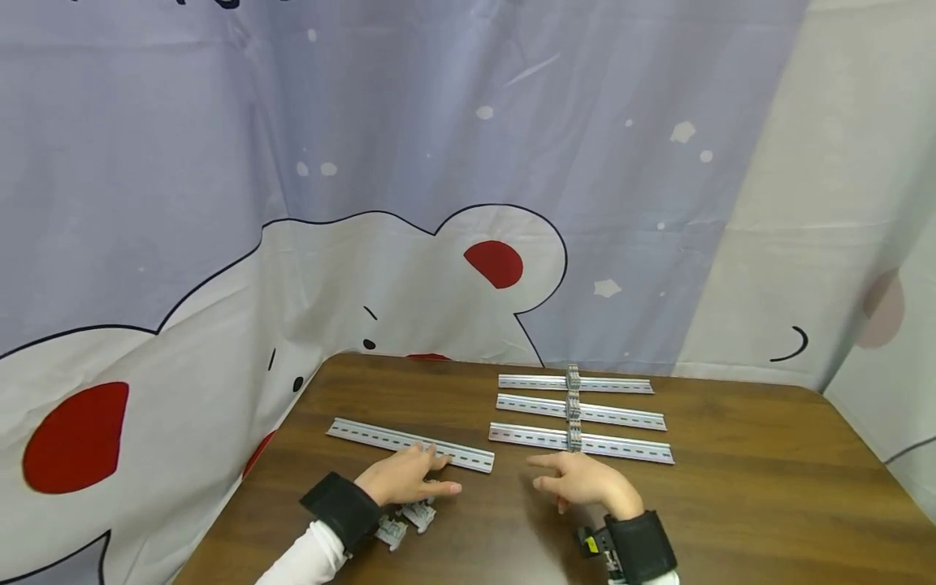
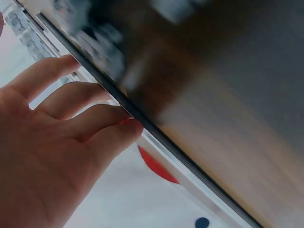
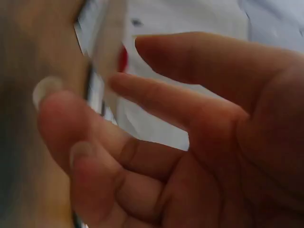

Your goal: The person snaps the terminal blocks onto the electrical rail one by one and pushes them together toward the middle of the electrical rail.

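Note:
A slotted metal DIN rail (image 1: 373, 435) lies at the left of the table. My left hand (image 1: 406, 474) rests its fingertips on this rail, the thumb stretched apart from it; in the left wrist view the fingertips meet the rail's long edge (image 2: 166, 142). Grey terminal blocks (image 1: 419, 516) lie on the table beneath the left hand, partly hidden by it. My right hand (image 1: 585, 481) hovers over the table just in front of the nearest right-hand rail (image 1: 621, 447). It holds nothing, and its fingers (image 3: 156, 95) are loosely bent in the right wrist view.
Two further DIN rails, a middle one (image 1: 621, 415) and a back one (image 1: 614, 385), lie behind the nearest right-hand rail. Grey terminal blocks (image 1: 574, 406) sit across these three rails in a column. A printed curtain (image 1: 621, 203) hangs behind the wooden table (image 1: 768, 471).

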Demonstrator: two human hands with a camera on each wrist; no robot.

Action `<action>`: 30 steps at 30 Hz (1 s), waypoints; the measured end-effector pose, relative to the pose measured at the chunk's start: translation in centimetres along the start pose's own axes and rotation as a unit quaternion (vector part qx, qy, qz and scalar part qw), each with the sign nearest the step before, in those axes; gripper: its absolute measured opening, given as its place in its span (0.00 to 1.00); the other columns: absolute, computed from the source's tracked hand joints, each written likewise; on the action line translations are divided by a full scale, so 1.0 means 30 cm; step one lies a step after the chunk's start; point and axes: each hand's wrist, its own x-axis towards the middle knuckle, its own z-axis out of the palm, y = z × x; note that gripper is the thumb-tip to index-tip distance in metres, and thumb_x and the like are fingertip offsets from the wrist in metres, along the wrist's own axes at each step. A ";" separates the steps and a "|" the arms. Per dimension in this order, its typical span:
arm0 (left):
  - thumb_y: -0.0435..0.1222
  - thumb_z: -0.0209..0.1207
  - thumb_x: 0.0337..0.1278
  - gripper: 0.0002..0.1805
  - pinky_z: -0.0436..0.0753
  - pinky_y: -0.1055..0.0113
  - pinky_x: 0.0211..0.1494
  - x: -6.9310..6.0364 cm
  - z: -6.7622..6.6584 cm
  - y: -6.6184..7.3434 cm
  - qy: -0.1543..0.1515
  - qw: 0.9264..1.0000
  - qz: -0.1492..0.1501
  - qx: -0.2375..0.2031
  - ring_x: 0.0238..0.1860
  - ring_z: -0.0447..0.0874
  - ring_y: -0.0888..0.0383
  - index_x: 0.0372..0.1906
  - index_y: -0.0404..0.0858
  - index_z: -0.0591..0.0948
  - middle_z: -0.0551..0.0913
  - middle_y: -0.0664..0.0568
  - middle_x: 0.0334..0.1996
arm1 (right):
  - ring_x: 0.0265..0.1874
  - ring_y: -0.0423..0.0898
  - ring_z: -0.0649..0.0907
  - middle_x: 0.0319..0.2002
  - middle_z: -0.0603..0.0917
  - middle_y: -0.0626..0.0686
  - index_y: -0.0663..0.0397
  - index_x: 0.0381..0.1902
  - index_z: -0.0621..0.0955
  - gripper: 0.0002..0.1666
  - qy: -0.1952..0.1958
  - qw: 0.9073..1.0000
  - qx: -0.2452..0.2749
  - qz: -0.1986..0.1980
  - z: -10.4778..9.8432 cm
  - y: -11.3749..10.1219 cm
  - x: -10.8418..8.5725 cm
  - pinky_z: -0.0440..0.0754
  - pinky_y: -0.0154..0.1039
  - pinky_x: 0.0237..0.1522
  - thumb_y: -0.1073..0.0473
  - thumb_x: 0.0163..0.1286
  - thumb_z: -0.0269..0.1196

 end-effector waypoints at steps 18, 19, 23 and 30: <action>0.66 0.52 0.56 0.38 0.63 0.48 0.72 0.008 0.066 0.160 0.020 0.996 0.061 0.068 0.68 0.68 0.41 0.64 0.46 0.76 0.73 0.34 0.64 | 0.30 0.52 0.85 0.43 0.85 0.62 0.43 0.72 0.66 0.35 0.029 0.974 -0.210 0.081 0.212 -0.050 0.050 0.78 0.48 0.27 0.51 0.68 0.60; 0.66 0.52 0.56 0.38 0.63 0.48 0.72 0.007 0.070 0.167 0.021 0.995 0.063 0.068 0.68 0.68 0.41 0.64 0.46 0.76 0.72 0.34 0.64 | 0.34 0.54 0.85 0.45 0.85 0.62 0.42 0.71 0.67 0.35 0.035 0.971 -0.223 0.074 0.217 -0.054 0.046 0.79 0.50 0.29 0.50 0.68 0.61; 0.65 0.52 0.57 0.38 0.62 0.50 0.73 0.008 0.082 0.193 0.033 0.994 0.079 0.072 0.67 0.70 0.43 0.64 0.44 0.76 0.73 0.33 0.63 | 0.41 0.58 0.85 0.47 0.86 0.60 0.39 0.68 0.71 0.31 0.050 0.966 -0.249 0.056 0.231 -0.066 0.031 0.80 0.55 0.33 0.50 0.67 0.61; 0.67 0.51 0.57 0.39 0.63 0.52 0.72 0.003 0.105 0.236 0.040 0.994 0.073 0.077 0.68 0.69 0.42 0.64 0.46 0.76 0.73 0.35 0.64 | 0.30 0.56 0.83 0.44 0.86 0.60 0.34 0.64 0.75 0.27 0.076 0.965 -0.241 0.064 0.232 -0.050 -0.015 0.76 0.51 0.26 0.52 0.66 0.61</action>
